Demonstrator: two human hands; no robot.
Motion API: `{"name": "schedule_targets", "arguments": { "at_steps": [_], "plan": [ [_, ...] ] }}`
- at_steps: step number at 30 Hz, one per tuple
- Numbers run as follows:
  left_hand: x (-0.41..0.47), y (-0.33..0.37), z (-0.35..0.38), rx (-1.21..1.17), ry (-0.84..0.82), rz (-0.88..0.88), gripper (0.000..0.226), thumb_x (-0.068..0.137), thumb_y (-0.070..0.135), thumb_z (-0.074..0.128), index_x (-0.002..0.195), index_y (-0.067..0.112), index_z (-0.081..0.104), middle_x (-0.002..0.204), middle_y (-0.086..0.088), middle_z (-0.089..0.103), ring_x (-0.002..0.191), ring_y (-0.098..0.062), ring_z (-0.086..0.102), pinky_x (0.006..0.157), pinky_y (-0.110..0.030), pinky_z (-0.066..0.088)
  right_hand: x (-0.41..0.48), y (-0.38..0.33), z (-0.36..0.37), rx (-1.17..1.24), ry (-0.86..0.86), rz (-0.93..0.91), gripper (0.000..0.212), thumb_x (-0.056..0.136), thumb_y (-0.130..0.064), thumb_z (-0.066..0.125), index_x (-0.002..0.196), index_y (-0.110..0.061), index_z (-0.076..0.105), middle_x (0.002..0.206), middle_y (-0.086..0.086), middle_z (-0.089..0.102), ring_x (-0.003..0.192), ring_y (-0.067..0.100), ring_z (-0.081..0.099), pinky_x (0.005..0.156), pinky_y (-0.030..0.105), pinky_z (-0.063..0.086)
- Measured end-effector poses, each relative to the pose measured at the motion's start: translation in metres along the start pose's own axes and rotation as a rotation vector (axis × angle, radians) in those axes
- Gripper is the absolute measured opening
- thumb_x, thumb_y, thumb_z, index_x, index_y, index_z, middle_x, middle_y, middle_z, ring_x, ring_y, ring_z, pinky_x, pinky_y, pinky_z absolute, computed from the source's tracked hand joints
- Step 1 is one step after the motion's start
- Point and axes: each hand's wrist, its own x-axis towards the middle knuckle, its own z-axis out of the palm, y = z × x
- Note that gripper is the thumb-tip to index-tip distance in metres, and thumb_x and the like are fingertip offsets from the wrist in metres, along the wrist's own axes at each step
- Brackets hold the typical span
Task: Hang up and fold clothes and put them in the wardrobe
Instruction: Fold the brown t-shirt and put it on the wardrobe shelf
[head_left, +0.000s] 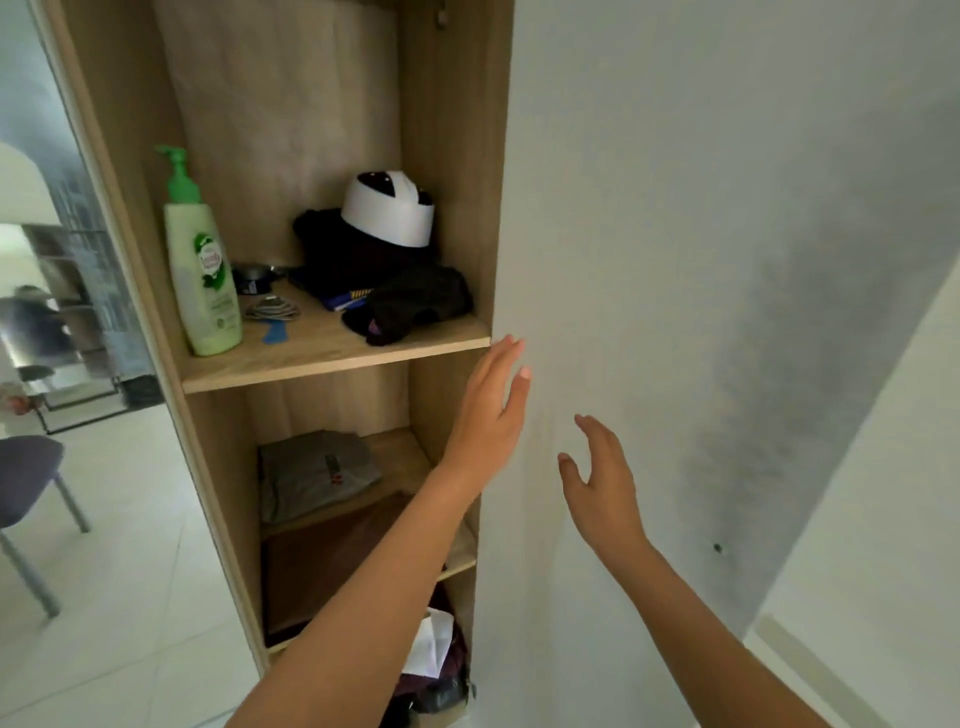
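Observation:
An open wooden wardrobe (322, 364) with shelves stands in front of me. A folded grey garment (317, 470) lies on a lower shelf, and a folded brown one (332, 561) on the shelf under it. Dark clothes (415, 306) are piled on the upper shelf. My left hand (491, 405) reaches with straight fingers to the front edge of the white door panel (675, 260) at the wardrobe's right side and holds nothing. My right hand (602, 483) hovers open in front of the white panel, just right of the left hand, also holding nothing.
A green lotion pump bottle (202, 270), a white-banded cap (389, 208) and coiled cables (270, 309) share the upper shelf. White and dark items (434, 660) fill the bottom compartment. A chair (31, 493) stands on the tiled floor at left. A mirror (57, 291) is behind it.

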Motion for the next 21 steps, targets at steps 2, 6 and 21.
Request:
{"name": "schedule_targets", "arguments": {
  "at_steps": [2, 6, 21],
  "plan": [
    [0.007, 0.05, 0.021, -0.053, 0.006, 0.111, 0.042, 0.102, 0.027, 0.034, 0.143, 0.018, 0.036, 0.151, 0.003, 0.032, 0.141, -0.008, 0.023, 0.118, -0.035, 0.019, -0.015, -0.007, -0.047, 0.055, 0.114, -0.058, 0.044, 0.094, -0.009, 0.05, 0.137, -0.012, 0.042, 0.14, 0.001, 0.044, 0.129, 0.013, 0.041, 0.11, 0.024, 0.028],
    [0.025, 0.138, 0.055, -0.145, 0.041, 0.308, 0.042, 0.101, 0.03, 0.035, 0.141, 0.018, 0.04, 0.15, 0.002, 0.036, 0.14, -0.009, 0.027, 0.117, -0.037, 0.024, -0.032, -0.025, -0.124, 0.176, 0.326, -0.151, 0.031, 0.093, -0.005, 0.049, 0.121, -0.016, 0.052, 0.12, -0.006, 0.054, 0.109, -0.005, 0.05, 0.094, 0.015, 0.04],
    [0.055, 0.257, 0.155, 0.448, 0.108, 0.748, 0.074, 0.087, -0.001, 0.047, 0.149, 0.002, 0.006, 0.158, -0.013, -0.001, 0.146, -0.027, 0.0, 0.118, -0.039, 0.018, -0.022, -0.008, -0.222, 0.425, 0.353, 0.005, 0.031, 0.094, -0.005, 0.048, 0.117, -0.023, 0.06, 0.111, -0.009, 0.066, 0.102, 0.004, 0.061, 0.089, 0.022, 0.049]
  ]
}}
